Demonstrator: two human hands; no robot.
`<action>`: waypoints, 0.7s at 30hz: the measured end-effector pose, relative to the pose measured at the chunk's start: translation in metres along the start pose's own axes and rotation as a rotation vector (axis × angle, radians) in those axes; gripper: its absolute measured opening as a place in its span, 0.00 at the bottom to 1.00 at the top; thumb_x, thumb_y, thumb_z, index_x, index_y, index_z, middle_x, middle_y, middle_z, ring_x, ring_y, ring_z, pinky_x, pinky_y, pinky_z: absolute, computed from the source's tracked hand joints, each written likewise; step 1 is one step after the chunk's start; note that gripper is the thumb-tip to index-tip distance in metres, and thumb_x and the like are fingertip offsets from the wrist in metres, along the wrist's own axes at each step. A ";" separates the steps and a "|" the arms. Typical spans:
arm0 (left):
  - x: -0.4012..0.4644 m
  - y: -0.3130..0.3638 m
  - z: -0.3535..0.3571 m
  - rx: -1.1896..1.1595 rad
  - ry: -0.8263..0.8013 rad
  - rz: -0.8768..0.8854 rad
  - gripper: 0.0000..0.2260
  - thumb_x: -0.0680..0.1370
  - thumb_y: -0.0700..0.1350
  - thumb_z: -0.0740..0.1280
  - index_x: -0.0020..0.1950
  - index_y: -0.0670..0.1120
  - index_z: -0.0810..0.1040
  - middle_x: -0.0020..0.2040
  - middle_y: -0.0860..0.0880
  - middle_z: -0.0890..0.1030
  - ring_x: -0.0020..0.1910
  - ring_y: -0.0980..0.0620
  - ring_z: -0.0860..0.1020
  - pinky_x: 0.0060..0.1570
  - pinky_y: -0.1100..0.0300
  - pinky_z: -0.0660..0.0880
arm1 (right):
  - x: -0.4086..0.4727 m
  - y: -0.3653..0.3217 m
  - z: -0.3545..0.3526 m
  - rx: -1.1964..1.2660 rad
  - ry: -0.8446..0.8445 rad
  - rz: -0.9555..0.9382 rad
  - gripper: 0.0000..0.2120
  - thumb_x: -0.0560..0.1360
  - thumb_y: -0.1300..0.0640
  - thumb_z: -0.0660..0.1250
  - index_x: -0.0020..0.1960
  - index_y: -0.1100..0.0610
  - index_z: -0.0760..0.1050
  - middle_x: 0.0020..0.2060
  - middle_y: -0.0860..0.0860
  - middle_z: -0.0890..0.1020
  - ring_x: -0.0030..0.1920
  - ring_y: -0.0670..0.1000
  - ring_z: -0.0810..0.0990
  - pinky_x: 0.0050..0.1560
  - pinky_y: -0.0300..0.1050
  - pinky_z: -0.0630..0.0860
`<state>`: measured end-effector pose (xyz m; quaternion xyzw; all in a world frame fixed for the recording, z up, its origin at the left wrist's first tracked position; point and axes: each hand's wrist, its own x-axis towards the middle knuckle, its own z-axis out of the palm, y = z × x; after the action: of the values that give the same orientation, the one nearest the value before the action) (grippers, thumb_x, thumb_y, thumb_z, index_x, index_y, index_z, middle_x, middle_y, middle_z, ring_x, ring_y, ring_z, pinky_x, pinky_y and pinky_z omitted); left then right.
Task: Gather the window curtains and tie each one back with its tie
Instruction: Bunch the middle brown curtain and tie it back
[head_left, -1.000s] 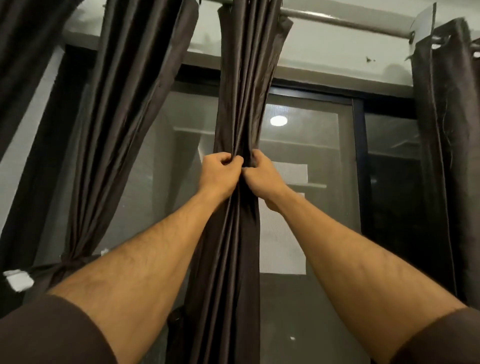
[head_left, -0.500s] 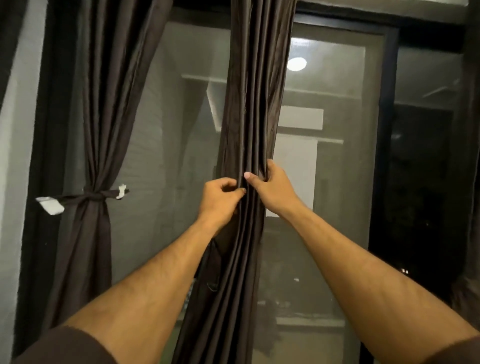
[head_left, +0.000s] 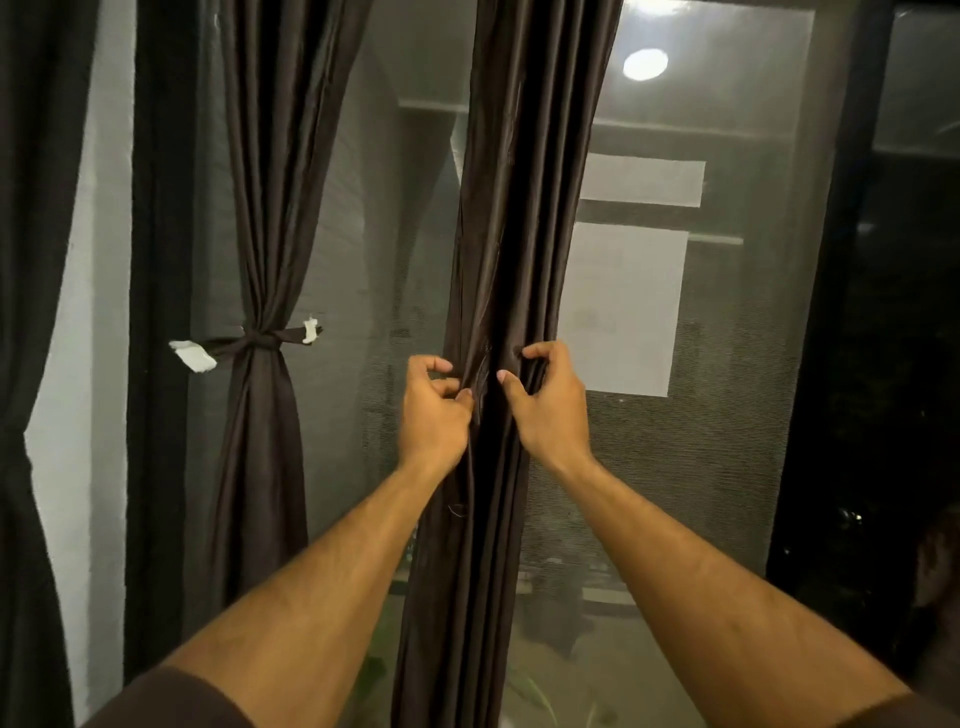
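At left I see a dark brown pleated curtain (head_left: 265, 218) cinched by its matching fabric tie (head_left: 257, 342). Centre, the gathered dark brown middle curtain (head_left: 519, 208) hangs against the mesh-screened window (head_left: 727, 441); my left hand (head_left: 435, 410) and right hand (head_left: 545, 402) pinch its folds. Both hands sit lower on it than half a second ago.

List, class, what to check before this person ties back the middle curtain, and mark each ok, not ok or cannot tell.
1. Middle curtain gathered into one narrow bundle: ok.
2. Left hand grips the bundle's left folds: ok.
3. Right hand grips the right folds: ok.
4. Tie for this curtain in hand or in sight: not ok, none visible.
5. Left curtain already bound by its tie: ok.
6. Hand height matches that tie: ok, roughly level.
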<state>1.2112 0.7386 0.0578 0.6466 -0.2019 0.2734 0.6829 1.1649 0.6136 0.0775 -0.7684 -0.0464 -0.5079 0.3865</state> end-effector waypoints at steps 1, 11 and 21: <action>-0.001 -0.001 -0.001 0.023 0.013 0.032 0.12 0.79 0.36 0.70 0.51 0.51 0.72 0.42 0.52 0.80 0.30 0.61 0.75 0.30 0.66 0.73 | 0.000 0.000 0.002 0.020 0.018 0.023 0.15 0.78 0.55 0.74 0.60 0.54 0.72 0.44 0.40 0.76 0.39 0.26 0.75 0.36 0.22 0.69; -0.019 -0.007 0.005 0.112 -0.083 0.142 0.20 0.76 0.48 0.76 0.66 0.46 0.81 0.58 0.51 0.84 0.55 0.56 0.82 0.54 0.61 0.80 | 0.002 -0.019 0.014 0.171 -0.032 0.125 0.16 0.83 0.41 0.62 0.44 0.49 0.79 0.35 0.39 0.80 0.39 0.39 0.79 0.42 0.41 0.75; -0.015 -0.009 0.004 0.031 -0.046 0.063 0.10 0.80 0.42 0.71 0.61 0.45 0.84 0.44 0.61 0.82 0.44 0.64 0.82 0.42 0.76 0.74 | -0.001 -0.013 0.004 0.145 -0.016 0.160 0.11 0.79 0.67 0.65 0.54 0.52 0.72 0.46 0.54 0.80 0.41 0.48 0.78 0.43 0.44 0.76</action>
<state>1.2060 0.7325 0.0421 0.6565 -0.2335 0.2830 0.6591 1.1615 0.6253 0.0831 -0.7437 -0.0244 -0.4647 0.4801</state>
